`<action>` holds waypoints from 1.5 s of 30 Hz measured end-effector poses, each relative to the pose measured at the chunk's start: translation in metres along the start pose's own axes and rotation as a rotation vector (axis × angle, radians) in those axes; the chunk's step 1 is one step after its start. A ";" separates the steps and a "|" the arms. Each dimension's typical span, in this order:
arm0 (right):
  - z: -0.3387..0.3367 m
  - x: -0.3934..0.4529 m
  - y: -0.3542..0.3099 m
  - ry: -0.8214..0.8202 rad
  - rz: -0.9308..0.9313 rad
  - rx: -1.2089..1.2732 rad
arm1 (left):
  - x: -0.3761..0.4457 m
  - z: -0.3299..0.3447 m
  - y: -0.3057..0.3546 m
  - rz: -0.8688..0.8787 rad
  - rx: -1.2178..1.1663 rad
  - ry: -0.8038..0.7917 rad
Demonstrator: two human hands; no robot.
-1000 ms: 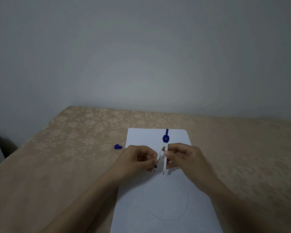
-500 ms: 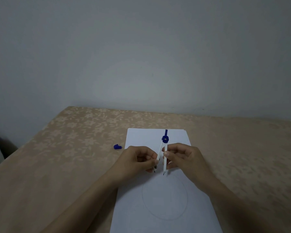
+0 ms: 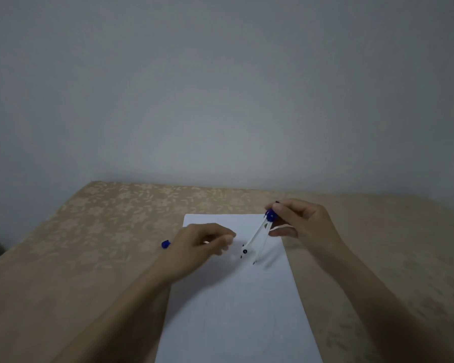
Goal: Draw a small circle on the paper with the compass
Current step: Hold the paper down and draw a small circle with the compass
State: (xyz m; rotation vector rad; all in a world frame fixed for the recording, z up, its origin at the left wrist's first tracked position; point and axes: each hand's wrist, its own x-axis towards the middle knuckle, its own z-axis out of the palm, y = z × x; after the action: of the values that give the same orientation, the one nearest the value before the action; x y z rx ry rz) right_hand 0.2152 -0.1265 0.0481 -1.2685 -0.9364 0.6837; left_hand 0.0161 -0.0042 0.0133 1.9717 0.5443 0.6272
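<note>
Right hand point(image 3: 303, 226) pinches the blue-hinged white plastic compass point(image 3: 258, 238) by its top, tilted over the white paper sheet point(image 3: 233, 310). Left hand point(image 3: 203, 243) loosely curled, holding nothing. Unpinned paper may slide; slanted needle could skid.

Paper point(image 3: 236, 297) flat on patterned table point(image 3: 89, 244). Right hand point(image 3: 303, 224) pinches blue top of compass point(image 3: 258, 238) above paper's far right part, legs slightly spread, tilted. Left hand point(image 3: 202, 243) over paper's far left edge, loosely curled, apart from compass. Blue cap point(image 3: 165, 243) just left of paper.
</note>
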 end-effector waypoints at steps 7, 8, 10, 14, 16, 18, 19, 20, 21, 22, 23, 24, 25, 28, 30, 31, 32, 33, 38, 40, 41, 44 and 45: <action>-0.009 0.039 0.001 0.172 -0.054 -0.068 | 0.063 0.014 -0.030 0.040 0.703 -0.006; -0.010 0.043 0.003 0.199 -0.056 -0.077 | 0.067 0.017 -0.033 0.071 0.730 -0.014; -0.013 0.050 0.009 0.247 -0.064 -0.102 | 0.072 0.022 -0.038 0.122 0.763 -0.002; -0.018 0.056 0.019 0.263 -0.077 -0.176 | 0.073 0.022 -0.049 0.155 0.819 0.018; -0.019 0.057 0.024 0.251 -0.080 -0.202 | 0.069 0.023 -0.053 0.136 0.831 0.026; -0.019 0.057 0.025 0.237 -0.091 -0.233 | 0.065 0.024 -0.051 0.109 0.830 0.027; -0.019 0.057 0.026 0.226 -0.098 -0.245 | 0.063 0.025 -0.050 0.098 0.830 0.028; -0.018 0.057 0.025 0.211 -0.104 -0.247 | 0.061 0.026 -0.048 0.092 0.828 0.032; -0.018 0.056 0.024 0.195 -0.106 -0.244 | 0.058 0.027 -0.047 0.091 0.824 0.038; -0.017 0.055 0.023 0.180 -0.107 -0.242 | 0.055 0.028 -0.046 0.095 0.822 0.046; -0.016 0.054 0.022 0.164 -0.105 -0.244 | 0.052 0.029 -0.044 0.099 0.824 0.055; -0.015 0.053 0.021 0.146 -0.101 -0.250 | 0.049 0.030 -0.043 0.101 0.828 0.064; -0.013 0.052 0.019 0.127 -0.095 -0.257 | 0.045 0.031 -0.042 0.098 0.832 0.073; -0.009 0.046 0.016 0.075 -0.083 -0.283 | 0.035 0.033 -0.036 0.091 0.845 0.087; -0.007 0.043 0.013 0.057 -0.081 -0.300 | 0.031 0.032 -0.032 0.096 0.821 0.086; -0.007 0.041 0.012 0.048 -0.082 -0.309 | 0.030 0.030 -0.030 0.101 0.791 0.088; -0.006 0.040 0.010 0.038 -0.083 -0.314 | 0.028 0.028 -0.029 0.108 0.755 0.094; -0.005 0.038 0.009 0.026 -0.083 -0.314 | 0.027 0.025 -0.028 0.119 0.723 0.105; 0.000 0.036 0.005 -0.008 -0.095 -0.343 | 0.010 0.016 -0.034 0.188 0.757 0.127; 0.000 0.036 0.004 -0.014 -0.104 -0.362 | 0.007 0.017 -0.039 0.195 0.760 0.107; -0.001 0.036 0.004 -0.012 -0.105 -0.371 | 0.007 0.017 -0.040 0.199 0.774 0.097; -0.002 0.036 0.005 -0.004 -0.101 -0.380 | 0.009 0.015 -0.045 0.204 0.788 0.099; -0.003 0.035 0.005 -0.004 -0.106 -0.385 | 0.009 0.015 -0.045 0.204 0.784 0.105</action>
State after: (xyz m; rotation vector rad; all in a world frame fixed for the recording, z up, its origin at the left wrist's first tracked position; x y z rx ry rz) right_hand 0.2349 -0.0965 0.0499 -1.5409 -1.1675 0.4337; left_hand 0.0271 0.0110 -0.0313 2.7675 0.7319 0.7103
